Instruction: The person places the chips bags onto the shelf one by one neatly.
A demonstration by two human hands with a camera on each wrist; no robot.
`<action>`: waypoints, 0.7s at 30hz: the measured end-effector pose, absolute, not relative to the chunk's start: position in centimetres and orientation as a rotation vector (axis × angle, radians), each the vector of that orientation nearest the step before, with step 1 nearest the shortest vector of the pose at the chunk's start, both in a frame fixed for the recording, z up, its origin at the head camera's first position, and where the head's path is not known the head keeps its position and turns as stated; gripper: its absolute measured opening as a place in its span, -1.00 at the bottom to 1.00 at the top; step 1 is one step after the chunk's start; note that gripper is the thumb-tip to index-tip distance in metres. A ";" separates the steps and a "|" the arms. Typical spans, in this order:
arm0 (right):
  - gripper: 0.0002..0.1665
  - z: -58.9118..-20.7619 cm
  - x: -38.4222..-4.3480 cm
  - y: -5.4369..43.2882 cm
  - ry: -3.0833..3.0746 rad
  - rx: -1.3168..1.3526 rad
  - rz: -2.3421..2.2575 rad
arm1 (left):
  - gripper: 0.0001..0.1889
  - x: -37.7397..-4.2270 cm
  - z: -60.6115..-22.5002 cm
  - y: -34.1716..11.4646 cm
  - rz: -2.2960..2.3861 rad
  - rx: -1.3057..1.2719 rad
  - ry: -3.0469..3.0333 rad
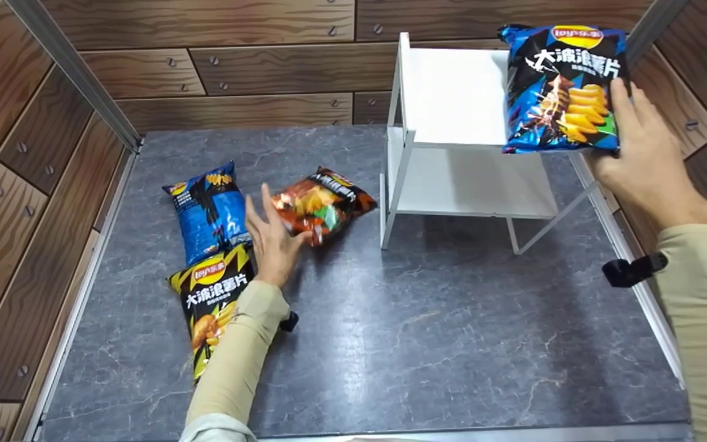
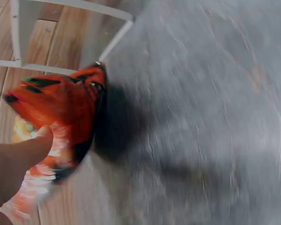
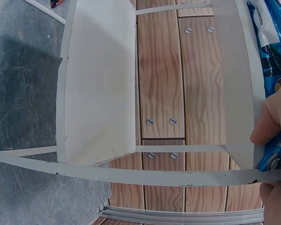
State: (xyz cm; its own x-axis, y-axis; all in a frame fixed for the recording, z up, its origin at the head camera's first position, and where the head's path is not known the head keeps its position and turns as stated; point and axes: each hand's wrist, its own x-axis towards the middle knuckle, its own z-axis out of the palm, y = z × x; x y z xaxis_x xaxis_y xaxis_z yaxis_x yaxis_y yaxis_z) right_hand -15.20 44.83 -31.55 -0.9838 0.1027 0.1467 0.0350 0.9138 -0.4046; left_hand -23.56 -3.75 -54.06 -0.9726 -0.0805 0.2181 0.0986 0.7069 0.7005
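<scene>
A blue chip bag (image 1: pixel 565 92) lies on the top shelf of a white rack (image 1: pixel 455 98). My right hand (image 1: pixel 648 153) touches its right side with fairly straight fingers; in the right wrist view, the hand (image 3: pixel 276 126) partly hides the bag (image 3: pixel 271 56). My left hand (image 1: pixel 274 245) has its fingers spread beside a red-orange chip bag (image 1: pixel 323 205), thumb against or just over it. In the left wrist view, the blurred bag (image 2: pixel 79 112) looks tilted, with a dark shadow beside it. Whether it rests on the floor I cannot tell.
Left of my left hand lies another blue chip bag (image 1: pixel 212 209). A yellow-and-black chip bag (image 1: pixel 206 301) lies below it, partly under my left forearm. The rack has a lower shelf (image 1: pixel 470 184) and thin legs. Wood-patterned walls enclose the grey marbled floor (image 1: pixel 427 344).
</scene>
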 end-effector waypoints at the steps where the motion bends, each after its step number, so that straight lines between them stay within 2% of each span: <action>1: 0.25 -31.5 -15.2 44.8 -2.910 -0.109 0.610 | 0.22 -23.6 -54.1 -3.9 -1.061 -0.098 -2.698; 4: 0.25 -31.5 -15.2 44.8 -2.922 -0.125 0.598 | 0.09 -23.8 -54.2 -4.2 -0.867 -0.412 -2.726; 11: 0.24 -31.6 -15.2 44.8 -2.919 -0.111 0.596 | 0.06 -24.9 -54.0 -4.7 -0.410 -0.942 -2.848; 16: 0.23 -31.6 -15.2 44.8 -2.916 -0.109 0.581 | -0.01 -25.5 -54.6 -4.8 -0.233 -1.095 -2.896; 21: 0.22 -31.7 -15.2 44.7 -2.912 -0.106 0.572 | 0.20 -25.6 -55.4 -4.3 -0.199 -1.084 -3.033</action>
